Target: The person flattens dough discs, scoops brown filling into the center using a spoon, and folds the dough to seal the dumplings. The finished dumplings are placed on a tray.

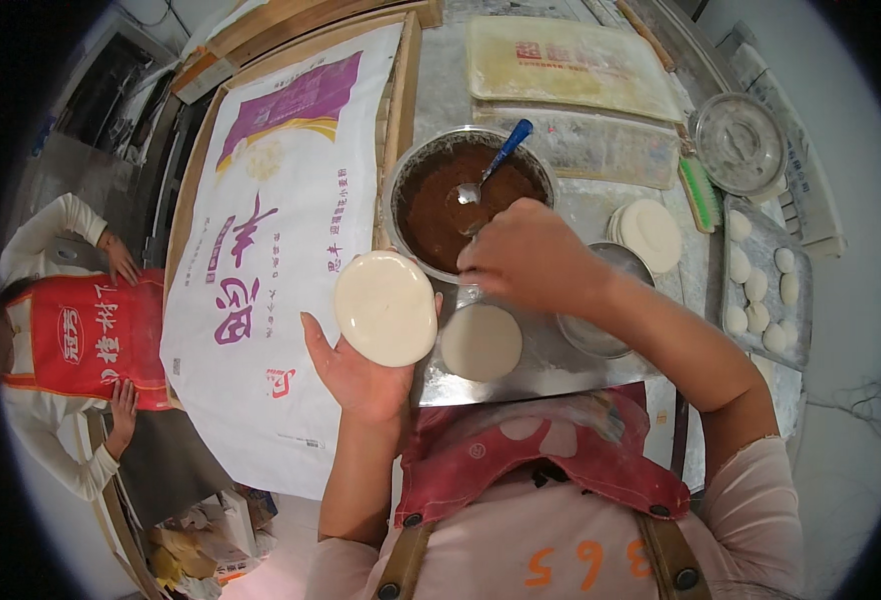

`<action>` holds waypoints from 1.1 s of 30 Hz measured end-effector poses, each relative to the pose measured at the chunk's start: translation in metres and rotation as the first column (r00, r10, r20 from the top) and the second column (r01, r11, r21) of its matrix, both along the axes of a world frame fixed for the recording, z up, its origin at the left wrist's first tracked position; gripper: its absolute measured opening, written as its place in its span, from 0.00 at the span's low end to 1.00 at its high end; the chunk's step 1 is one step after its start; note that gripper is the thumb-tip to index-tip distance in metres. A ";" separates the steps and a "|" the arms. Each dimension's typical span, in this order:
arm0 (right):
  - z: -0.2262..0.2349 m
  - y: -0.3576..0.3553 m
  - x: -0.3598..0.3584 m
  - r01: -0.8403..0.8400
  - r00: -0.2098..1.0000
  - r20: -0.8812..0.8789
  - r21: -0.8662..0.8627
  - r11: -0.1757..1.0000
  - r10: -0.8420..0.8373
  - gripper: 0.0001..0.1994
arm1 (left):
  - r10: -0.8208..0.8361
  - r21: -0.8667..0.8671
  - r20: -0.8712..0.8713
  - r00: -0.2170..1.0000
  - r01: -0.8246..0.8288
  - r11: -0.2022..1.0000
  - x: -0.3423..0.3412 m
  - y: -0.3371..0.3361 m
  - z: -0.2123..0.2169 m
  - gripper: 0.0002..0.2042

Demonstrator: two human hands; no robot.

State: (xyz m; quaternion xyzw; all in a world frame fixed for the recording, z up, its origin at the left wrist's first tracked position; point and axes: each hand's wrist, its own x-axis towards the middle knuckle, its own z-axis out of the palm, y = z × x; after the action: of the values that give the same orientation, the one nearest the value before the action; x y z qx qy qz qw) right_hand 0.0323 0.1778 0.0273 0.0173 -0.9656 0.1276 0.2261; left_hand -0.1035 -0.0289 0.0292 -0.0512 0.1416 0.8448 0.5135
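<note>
Btm centre: red apron w/ tan straps, person's own. Left hand (361,375) lower-centre, palm up, fingers spread near flat, cradling a round dough wrapper (386,307) that rests on fingertips and palm, not pinched. Just right of it a second dough disc (481,342) lies flat on the metal tabletop (521,375). Right hand (526,255) centre frame, fingers curled in at the near rim of the metal bowl (401,180); can't tell if they grip the spoon (486,175) w/ blue handle, fingertips hidden behind the knuckles. Bowl holds brown filling (441,210). Judgement: to do this well keep wrapper level and cupped slightly, take a modest scoop, drop filling dead centre so edges stay clean for sealing. Right of frame: stack of wrappers (651,235), tray of dough balls (766,285), green brush (699,192), round metal lid (739,142). Left: big white flour sack (281,230) over a wooden board. Far left: another person in red apron (91,335), hands on it.
</note>
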 end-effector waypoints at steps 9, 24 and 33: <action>-0.002 0.032 -0.011 0.353 0.934 0.134 -0.503 0.789 -0.332 0.09 | 0.054 -0.038 0.069 0.996 -0.051 0.998 -0.020 0.018 -0.014 0.38; -0.027 0.010 -0.012 0.206 0.974 0.134 -0.199 0.958 -0.181 0.06 | 0.072 -0.012 0.038 0.997 -0.071 0.997 -0.017 0.023 -0.022 0.36; -0.022 0.027 -0.014 0.275 0.953 0.266 -0.548 0.790 -0.147 0.10 | 0.062 -0.010 0.047 0.997 -0.061 0.998 -0.018 0.021 -0.027 0.36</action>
State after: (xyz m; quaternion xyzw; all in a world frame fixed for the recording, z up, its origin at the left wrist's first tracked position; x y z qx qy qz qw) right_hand 0.0184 0.2047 0.0058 -0.1741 -0.8948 0.3899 0.1307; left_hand -0.1220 -0.0083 0.0023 -0.0776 0.1312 0.8582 0.4901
